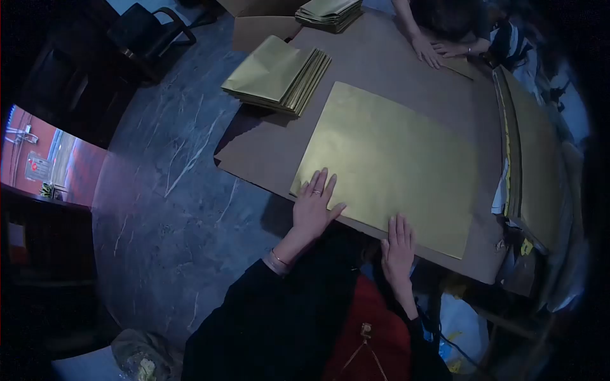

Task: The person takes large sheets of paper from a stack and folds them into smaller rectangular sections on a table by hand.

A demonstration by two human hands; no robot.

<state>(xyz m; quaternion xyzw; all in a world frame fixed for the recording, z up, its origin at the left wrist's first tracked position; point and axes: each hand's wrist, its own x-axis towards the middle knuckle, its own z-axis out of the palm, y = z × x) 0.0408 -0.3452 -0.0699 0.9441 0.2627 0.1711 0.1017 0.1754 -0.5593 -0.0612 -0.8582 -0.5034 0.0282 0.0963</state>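
Note:
A large sheet of gold paper (394,159) lies flat on the table in front of me. My left hand (312,206) rests on its near left corner with the fingers spread; a ring and a bracelet show on it. Further right, my right hand (399,251) lies at the sheet's near edge, fingers stretched out and the fingertips on the paper. Neither hand grips anything. Beyond the sheet's far left side sits a pile of folded gold paper (267,70).
The table (375,51) has a brown top. Another folded gold pile (327,13) stands at its far edge by a cardboard box (264,32). A co-worker's hands (438,51) work opposite. At right rises a thick gold stack (534,159). A black chair (149,38) stands at far left.

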